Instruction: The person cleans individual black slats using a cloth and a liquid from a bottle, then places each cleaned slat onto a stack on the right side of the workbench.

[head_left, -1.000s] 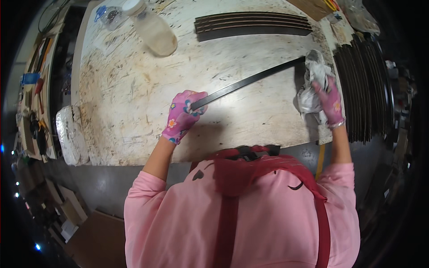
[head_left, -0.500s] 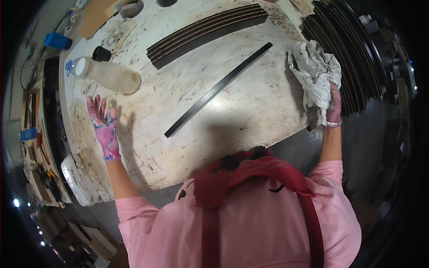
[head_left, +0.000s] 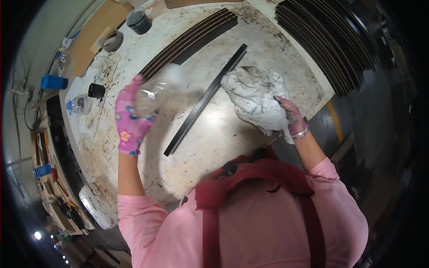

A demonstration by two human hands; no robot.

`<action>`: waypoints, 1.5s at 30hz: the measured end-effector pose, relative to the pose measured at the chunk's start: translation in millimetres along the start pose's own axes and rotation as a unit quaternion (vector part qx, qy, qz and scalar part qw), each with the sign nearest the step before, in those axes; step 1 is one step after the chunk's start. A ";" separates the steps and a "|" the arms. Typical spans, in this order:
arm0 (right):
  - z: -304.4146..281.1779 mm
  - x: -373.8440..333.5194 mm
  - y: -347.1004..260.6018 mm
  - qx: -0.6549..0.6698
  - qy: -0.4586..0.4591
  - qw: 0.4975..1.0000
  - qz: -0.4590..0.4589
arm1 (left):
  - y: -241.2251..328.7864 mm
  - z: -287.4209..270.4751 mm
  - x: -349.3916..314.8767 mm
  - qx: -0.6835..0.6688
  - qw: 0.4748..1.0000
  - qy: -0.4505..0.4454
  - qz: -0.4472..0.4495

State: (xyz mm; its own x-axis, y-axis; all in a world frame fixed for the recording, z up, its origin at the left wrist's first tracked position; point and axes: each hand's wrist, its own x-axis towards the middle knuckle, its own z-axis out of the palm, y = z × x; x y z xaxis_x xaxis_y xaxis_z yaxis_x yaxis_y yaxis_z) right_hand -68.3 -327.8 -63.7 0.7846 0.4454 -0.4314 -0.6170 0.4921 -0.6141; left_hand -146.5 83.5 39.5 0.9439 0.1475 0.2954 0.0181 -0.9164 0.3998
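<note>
My left hand (head_left: 134, 114), in a pink flowered glove, is wrapped round a clear plastic bottle (head_left: 149, 94) with a white cap, tilted over the table and smeared by motion. A stained white rag (head_left: 257, 96) hangs bunched from my right hand (head_left: 291, 117), also gloved, at the table's right side. Between the two hands a dark, narrow strip (head_left: 205, 100) lies slantwise on the tabletop. Behind the bottle, several similar dark strips (head_left: 192, 38) lie side by side.
A large stack of dark strips (head_left: 326, 42) lies at the far right. On the stained white table (head_left: 232, 143) stand a small black cup (head_left: 96, 90), a lidded dark jar (head_left: 138, 22) and a coiled ring (head_left: 111, 40). Another clear bottle (head_left: 80, 105) lies at the left, near a wrapped bundle (head_left: 98, 205).
My left hand has taken hold of the bottle and lifted it to the right, off its earlier place. My right hand has brought the rag leftward, close to the single strip. The view has shifted.
</note>
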 end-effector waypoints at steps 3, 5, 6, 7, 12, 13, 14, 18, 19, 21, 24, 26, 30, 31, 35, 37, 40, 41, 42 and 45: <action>41.7 -6.0 -7.7 0.079 -0.076 0.990 0.088 | 68.8 -3.7 10.1 0.109 0.981 -0.072 0.140; 51.3 -10.6 -9.0 0.121 -0.108 0.977 0.140 | 91.0 3.1 19.4 0.147 0.958 -0.099 0.227; 51.2 -13.2 -9.3 0.125 -0.112 0.973 0.156 | 98.4 5.7 24.3 0.161 0.950 -0.111 0.243; 42.6 -13.2 -4.9 0.098 -0.089 0.980 0.150 | 104.7 8.5 29.7 0.175 0.942 -0.122 0.259; 25.0 -25.5 -0.6 0.110 0.010 0.990 0.084 | 124.9 7.4 38.9 0.244 0.899 -0.059 0.358; 20.3 -32.0 -4.4 0.129 -0.003 0.988 0.086 | 129.5 6.8 38.9 0.258 0.892 -0.049 0.368; 17.1 -33.5 -2.5 0.133 0.011 0.988 0.082 | 132.3 8.0 39.1 0.255 0.889 -0.051 0.376; 10.0 -36.7 1.0 0.135 0.048 0.987 0.078 | 135.8 9.4 43.7 0.265 0.884 -0.047 0.383; 7.2 -35.9 1.6 0.146 0.037 0.985 0.088 | 135.9 9.5 45.0 0.273 0.883 -0.043 0.379; -5.3 -33.0 8.9 0.035 -0.039 0.998 -0.031 | 138.4 11.1 45.5 0.270 0.885 -0.051 0.376; -19.0 -27.4 19.0 -0.092 -0.113 0.973 -0.179 | 138.7 11.6 45.2 0.280 0.885 -0.051 0.369; -17.6 -27.6 12.9 0.143 0.013 0.989 0.034 | 136.2 12.0 43.8 0.283 0.890 -0.060 0.351; -6.3 -25.6 5.2 0.208 -0.020 0.972 0.108 | 133.9 13.8 33.7 0.264 0.904 -0.089 0.324; 4.2 -27.6 3.6 0.227 -0.023 0.964 0.137 | 135.6 15.0 27.8 0.258 0.905 -0.092 0.324; 25.6 -24.0 13.4 0.219 -0.008 0.960 0.175 | 124.3 32.3 7.6 0.117 0.938 -0.106 0.308; 61.0 -35.5 5.7 0.241 -0.041 0.956 0.161 | 108.1 27.3 1.2 0.101 0.955 -0.119 0.252; 9.0 -28.5 7.9 -0.038 -0.136 0.987 -0.073 | 78.8 13.1 5.4 0.118 0.972 -0.088 0.186; -4.0 -27.9 3.3 -0.066 -0.148 0.980 -0.117 | 67.7 4.0 5.8 0.119 0.981 -0.075 0.135; -9.3 -27.2 -7.4 -0.001 -0.135 0.984 -0.114 | 54.5 -0.5 6.8 0.077 0.991 -0.034 0.105; -6.4 -31.3 -36.0 0.086 -0.067 0.991 -0.077 | -15.6 -1.4 -0.5 -0.137 0.985 0.060 -0.086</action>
State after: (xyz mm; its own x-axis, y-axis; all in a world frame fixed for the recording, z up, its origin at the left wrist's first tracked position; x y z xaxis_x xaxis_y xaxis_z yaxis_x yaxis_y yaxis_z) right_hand -70.3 -364.2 -32.4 0.8618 0.4450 -0.2434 -0.5016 0.6763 -0.5394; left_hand -147.7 98.2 34.3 0.8881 0.3508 0.2970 0.0694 -0.7411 0.6678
